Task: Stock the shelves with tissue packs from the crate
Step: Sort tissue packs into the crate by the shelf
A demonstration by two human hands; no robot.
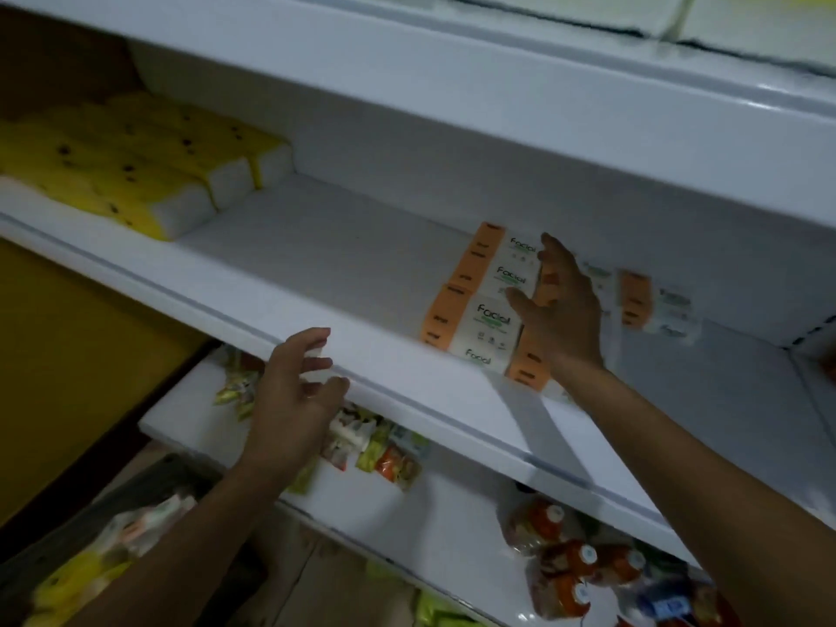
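Middle shelf [316, 273], white. At 3 o'clock: orange-and-white "Facial" tissue packs [479, 319], two stacks visible beside the right hand [561, 310], which lies flat on them, fingers spread, gripping nothing. A third blurred stack [656, 305] sits further right. At 10 o'clock: three yellow packs [149, 165] (labels unreadable). Left hand [289, 400] loosely open, empty, at the shelf edge.
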